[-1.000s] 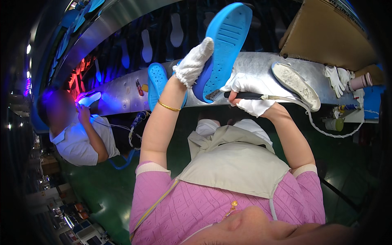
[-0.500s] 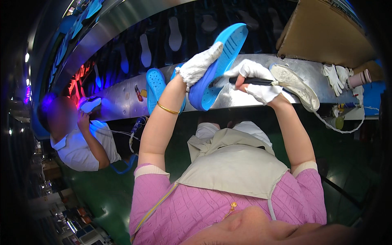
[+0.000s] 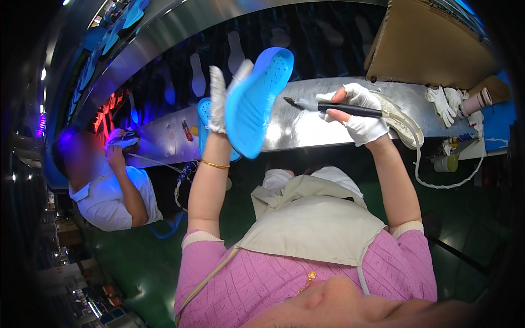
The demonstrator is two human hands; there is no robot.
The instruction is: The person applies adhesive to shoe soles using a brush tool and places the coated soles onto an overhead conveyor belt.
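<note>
"Seeing our blue shoe sole (image 3: 256,112)?"
"Twelve o'clock, tilted against our left hand (image 3: 217,104): fingers spread, grip partly hidden, so we can't tell its hold."
"Our right?"
"Right hand (image 3: 363,128): fingers closed around the black-handled brush (image 3: 354,110), two o'clock."

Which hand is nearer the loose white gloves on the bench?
Right. The right hand, holding the brush, is left of the gloves, across the white sole; the left hand, partly behind the blue sole, is farther left.
</note>
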